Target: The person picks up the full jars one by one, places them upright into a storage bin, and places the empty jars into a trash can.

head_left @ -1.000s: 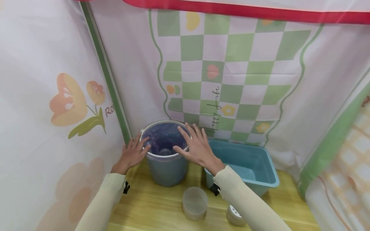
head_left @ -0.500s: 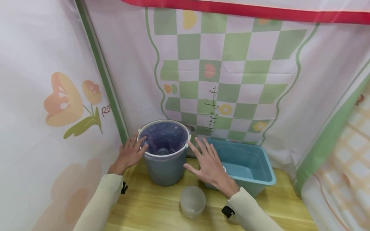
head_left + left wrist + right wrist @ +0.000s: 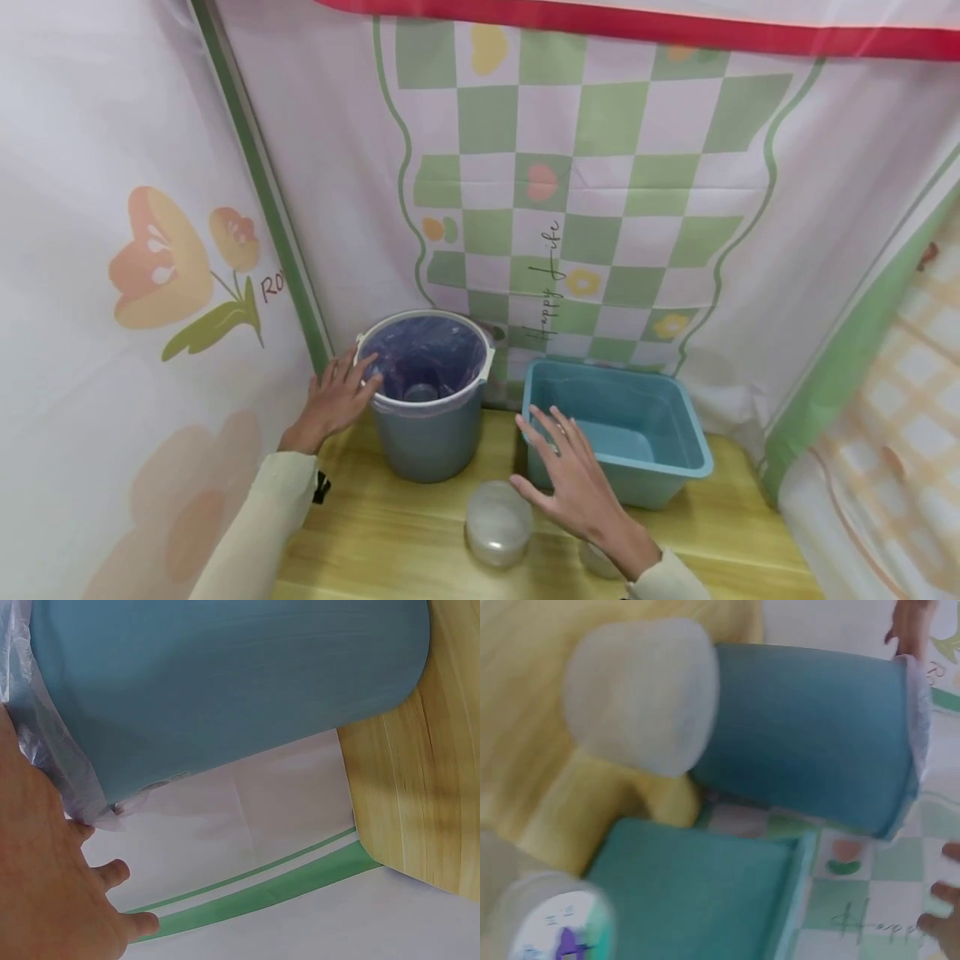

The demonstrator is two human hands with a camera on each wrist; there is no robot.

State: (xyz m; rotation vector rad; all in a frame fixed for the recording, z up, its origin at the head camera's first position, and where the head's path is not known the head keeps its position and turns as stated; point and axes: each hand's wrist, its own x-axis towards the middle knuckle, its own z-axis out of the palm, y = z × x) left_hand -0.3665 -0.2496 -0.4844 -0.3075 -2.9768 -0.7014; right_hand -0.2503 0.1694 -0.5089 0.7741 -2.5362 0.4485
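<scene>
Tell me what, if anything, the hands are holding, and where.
The right hand holds nothing, its fingers spread. The left hand is at the left edge of the bag-lined bin; whether it grips there cannot be told.

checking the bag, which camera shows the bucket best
Head view: it looks into the bucket, showing white rim and purple liner. Left wrist shows part of its side and liner; right wrist, only its outside.

Pale cream sleeves (image 3: pixel 258 529), small black piece (image 3: pixel 322 487) beside the left cuff (image 3: pixel 294 468).
</scene>
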